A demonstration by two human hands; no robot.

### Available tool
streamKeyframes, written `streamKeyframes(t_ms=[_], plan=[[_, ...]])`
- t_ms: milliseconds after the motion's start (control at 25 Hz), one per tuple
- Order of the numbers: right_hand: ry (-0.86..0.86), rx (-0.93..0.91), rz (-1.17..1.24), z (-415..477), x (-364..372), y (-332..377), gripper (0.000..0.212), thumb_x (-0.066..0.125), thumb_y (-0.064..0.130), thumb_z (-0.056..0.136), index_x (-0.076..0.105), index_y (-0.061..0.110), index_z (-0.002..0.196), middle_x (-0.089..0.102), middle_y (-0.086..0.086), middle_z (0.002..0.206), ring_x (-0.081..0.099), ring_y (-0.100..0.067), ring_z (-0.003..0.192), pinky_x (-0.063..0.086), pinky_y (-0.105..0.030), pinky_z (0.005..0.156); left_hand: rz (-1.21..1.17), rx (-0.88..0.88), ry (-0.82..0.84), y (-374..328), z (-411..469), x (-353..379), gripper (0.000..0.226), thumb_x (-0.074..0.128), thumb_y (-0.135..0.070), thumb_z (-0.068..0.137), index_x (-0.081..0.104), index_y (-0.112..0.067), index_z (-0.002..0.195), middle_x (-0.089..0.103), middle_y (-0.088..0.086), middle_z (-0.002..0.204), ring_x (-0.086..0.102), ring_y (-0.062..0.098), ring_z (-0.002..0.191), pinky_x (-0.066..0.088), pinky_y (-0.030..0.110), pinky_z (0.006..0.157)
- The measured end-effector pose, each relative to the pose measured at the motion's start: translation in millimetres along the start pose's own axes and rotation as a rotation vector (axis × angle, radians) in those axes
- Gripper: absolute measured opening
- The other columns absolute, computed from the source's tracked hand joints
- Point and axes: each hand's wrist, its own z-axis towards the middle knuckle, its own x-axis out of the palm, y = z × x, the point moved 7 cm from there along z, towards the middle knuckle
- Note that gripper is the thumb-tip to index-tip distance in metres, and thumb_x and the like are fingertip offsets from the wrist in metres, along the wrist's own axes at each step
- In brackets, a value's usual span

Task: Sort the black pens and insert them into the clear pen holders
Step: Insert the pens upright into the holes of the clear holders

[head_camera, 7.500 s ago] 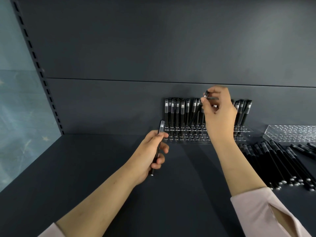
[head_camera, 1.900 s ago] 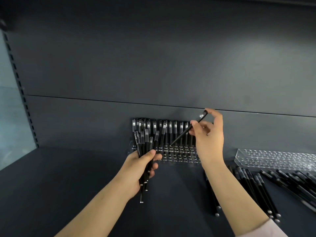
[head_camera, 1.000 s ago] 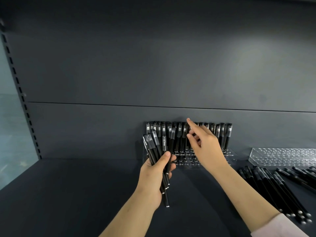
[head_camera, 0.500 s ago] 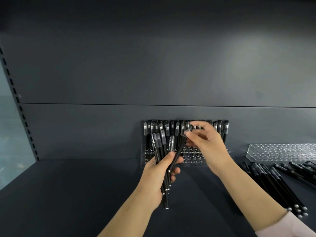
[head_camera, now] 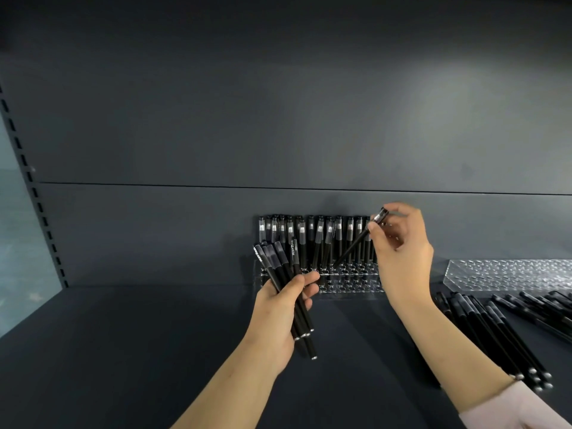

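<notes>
While the left hand point(head_camera: 275, 314) grips a bundle of pens point(head_camera: 276, 262), the right hand point(head_camera: 402, 258) pinches one black pen point(head_camera: 356, 242), tip slanting toward seven o'clock at the clear pen holder point(head_camera: 349, 286).

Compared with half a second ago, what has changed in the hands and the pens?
The right hand has drawn one pen out of the bundle and lifted it up to the right; its lower tip now points at the holes of the clear holder. The left hand still grips the bundle. The loose pens on the shelf and the empty holder have not moved.
</notes>
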Motion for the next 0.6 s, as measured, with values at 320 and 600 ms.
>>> streamKeyframes(t_ms=[320, 600], plan=[[0.114, -0.173, -0.184, -4.4, 13.0, 3.8, 0.029, 0.065, 0.005, 0.089, 0.063, 0.019, 0.113, 0.063, 0.013, 0.094, 0.058, 0.013, 0.086, 0.041, 0.0, 0.074, -0.033, 0.03, -0.034, -3.8, -1.4, -0.8, 0.02, 0.062, -0.008, 0.093, 0.066, 0.004, 0.108, 0.075, 0.011, 0.09, 0.069, 0.012, 0.071, 0.056, 0.021, 0.065], [0.421, -0.35, -0.511, -9.4, 42.6, -12.6, 0.065, 0.056, -0.001, 0.092, 0.033, 0.02, 0.149, 0.042, 0.004, 0.112, 0.044, -0.009, 0.082, 0.044, -0.023, 0.086, -0.018, 0.0, 0.011, -5.0, -7.7, 4.3, 0.019, 0.061, -0.018, 0.094, 0.061, -0.009, 0.111, 0.076, 0.005, 0.095, 0.072, 0.022, 0.073, 0.059, 0.031, 0.061]])
